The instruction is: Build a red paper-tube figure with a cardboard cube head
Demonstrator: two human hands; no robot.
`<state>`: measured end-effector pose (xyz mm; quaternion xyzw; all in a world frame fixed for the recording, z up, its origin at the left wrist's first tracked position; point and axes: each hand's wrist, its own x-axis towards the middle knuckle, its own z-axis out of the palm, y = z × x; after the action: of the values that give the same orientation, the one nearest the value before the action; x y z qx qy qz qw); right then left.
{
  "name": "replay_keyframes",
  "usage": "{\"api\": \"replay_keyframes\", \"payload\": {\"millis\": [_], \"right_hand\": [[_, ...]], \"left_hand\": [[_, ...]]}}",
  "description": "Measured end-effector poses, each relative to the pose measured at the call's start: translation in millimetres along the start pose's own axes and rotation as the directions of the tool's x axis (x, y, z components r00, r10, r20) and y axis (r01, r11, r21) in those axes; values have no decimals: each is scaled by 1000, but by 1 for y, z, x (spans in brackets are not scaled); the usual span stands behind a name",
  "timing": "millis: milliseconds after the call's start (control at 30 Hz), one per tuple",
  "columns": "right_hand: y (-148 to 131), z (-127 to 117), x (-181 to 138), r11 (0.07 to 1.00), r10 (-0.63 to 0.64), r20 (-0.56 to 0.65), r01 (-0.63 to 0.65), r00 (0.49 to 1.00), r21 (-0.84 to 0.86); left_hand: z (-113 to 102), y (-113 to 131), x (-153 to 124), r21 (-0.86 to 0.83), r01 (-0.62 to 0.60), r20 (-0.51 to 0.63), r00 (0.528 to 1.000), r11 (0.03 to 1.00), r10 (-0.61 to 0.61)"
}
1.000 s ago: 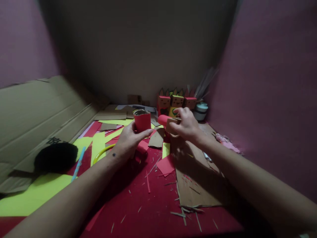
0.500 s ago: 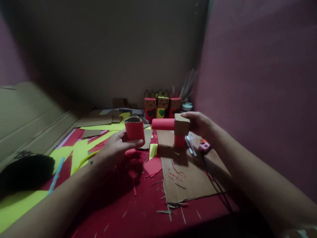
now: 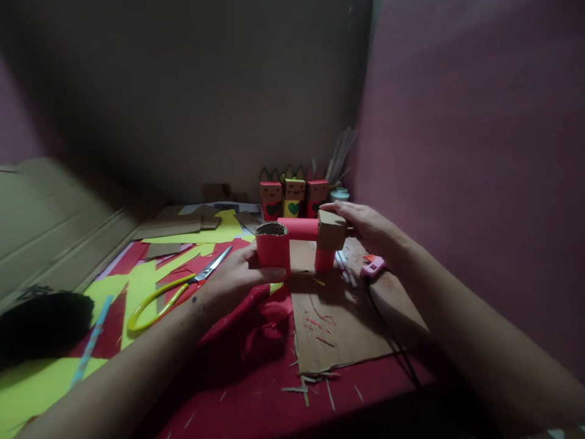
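Observation:
My left hand (image 3: 231, 277) is closed around a red paper-covered cardboard tube (image 3: 273, 253), held upright with its hollow end up. My right hand (image 3: 363, 224) grips a small brown cardboard box (image 3: 333, 230), fingers over its top and back. Below the box is a red tube (image 3: 324, 259), over the cardboard sheet (image 3: 361, 335). A red paper roll (image 3: 299, 229) lies sideways between the box and the tube in my left hand. Whether the roll touches that tube is unclear. Scissors (image 3: 194, 280) with yellow handles lie beside my left wrist.
Several cardboard-headed figures (image 3: 293, 190) stand at the back, beside a pale jar (image 3: 339, 194). White sticks (image 3: 346, 268) and a pink glue gun (image 3: 373, 266) with a black cord lie on the right. Yellow paper (image 3: 146, 286) and cardboard scraps (image 3: 169, 227) cover the left side.
My left hand has carried the red tube rightward, close to the sideways roll and box. The scissors, mostly covered before, now show. My right hand keeps its grip on the box.

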<state>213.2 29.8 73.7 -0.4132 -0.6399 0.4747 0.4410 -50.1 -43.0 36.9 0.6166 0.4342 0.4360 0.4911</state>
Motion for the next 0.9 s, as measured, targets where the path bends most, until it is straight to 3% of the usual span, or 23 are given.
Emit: {"api": "replay_keyframes", "payload": {"millis": [133,333,467,667,900], "right_hand": [[0,2,-8,999,-13,132,18,991,-38],[12,6,-5,998,-35,56,32,998,45],[18,5,-2,990,-61,37,56,997,126],[14,-1,-4,984,-77,-37,82,996,158],[12,-6,-15,983,-81,-58,89,995,162]], "left_hand": [[1,1,3,27,-10,0,1000,1000,10],[-14,6,-5,102,37,-153,988,994,-21],[-11,1,-11,92,135,-72,989,987,-129],[10,-11,-2,7,154,25,988,988,-154],[21,-17,20,66,108,-30,994,992,-106]]}}
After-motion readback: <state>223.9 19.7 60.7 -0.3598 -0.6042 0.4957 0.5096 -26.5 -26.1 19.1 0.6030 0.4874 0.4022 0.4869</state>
